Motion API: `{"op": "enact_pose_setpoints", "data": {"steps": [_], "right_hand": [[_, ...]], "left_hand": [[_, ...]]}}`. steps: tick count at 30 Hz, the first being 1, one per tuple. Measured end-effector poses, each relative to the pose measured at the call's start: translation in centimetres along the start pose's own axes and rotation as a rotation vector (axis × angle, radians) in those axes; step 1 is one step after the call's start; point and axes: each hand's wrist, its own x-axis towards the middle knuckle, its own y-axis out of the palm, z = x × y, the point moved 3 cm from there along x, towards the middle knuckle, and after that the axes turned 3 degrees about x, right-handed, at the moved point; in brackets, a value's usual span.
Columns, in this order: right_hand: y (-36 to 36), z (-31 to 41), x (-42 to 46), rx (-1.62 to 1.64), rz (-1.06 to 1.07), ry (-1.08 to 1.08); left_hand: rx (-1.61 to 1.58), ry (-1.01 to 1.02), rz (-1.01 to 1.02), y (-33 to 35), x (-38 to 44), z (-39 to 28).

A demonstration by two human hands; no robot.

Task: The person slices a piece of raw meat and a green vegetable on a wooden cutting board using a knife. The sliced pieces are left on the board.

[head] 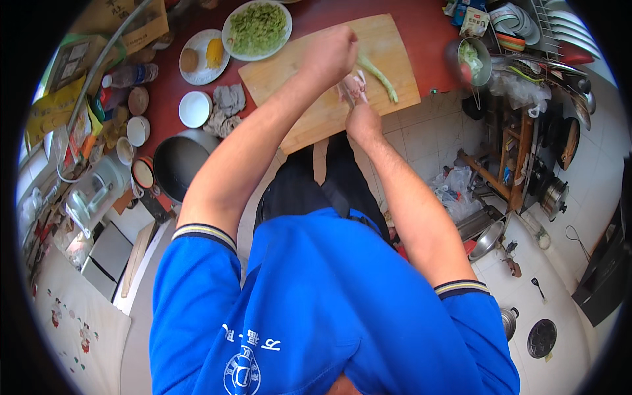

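Over the wooden cutting board, my left hand is curled into a fist; its fingertips and anything inside them are hidden. Closer to my body, my right hand is closed around the handle end of a knife, whose blade points away from me. Pinkish-white pieces, perhaps raw meat, lie between the hands beside the blade. A long pale-green vegetable stalk rests on the board to their right. Beyond the board's left corner stands a plate of shredded green vegetable.
Left on the red table are a plate with yellow and brown food, a white bowl, crumpled grey cloths and a dark pot. A metal strainer with cut vegetables and a dish rack stand right.
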Motion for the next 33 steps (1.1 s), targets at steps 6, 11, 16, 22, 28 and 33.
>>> {"op": "enact_pose_setpoints", "data": {"steps": [6,11,16,22,28,33], "right_hand": [[-1.0,1.6,-1.1,-0.015,0.101,0.158],[-2.5,1.9,-0.6,0.027,0.115,0.15],[-2.5,1.9,-0.9,0.018,0.098,0.145],[-2.3,1.3,-0.4,-0.01,0.16,0.176],[-2.5,1.6,-0.5,0.019,0.127,0.19],[-2.5,1.4,-0.3,-0.015,0.157,0.129]], "left_hand": [[0.222,-0.103,0.461,4.9,0.5,1.5],[0.308,-0.039,0.435,5.5,1.4,1.9],[0.31,-0.03,0.441,5.5,0.8,2.1],[0.286,-0.029,0.456,5.7,1.0,2.1],[0.319,-0.037,0.474,5.8,0.6,2.4],[0.34,-0.04,0.467,5.6,0.6,2.4]]}}
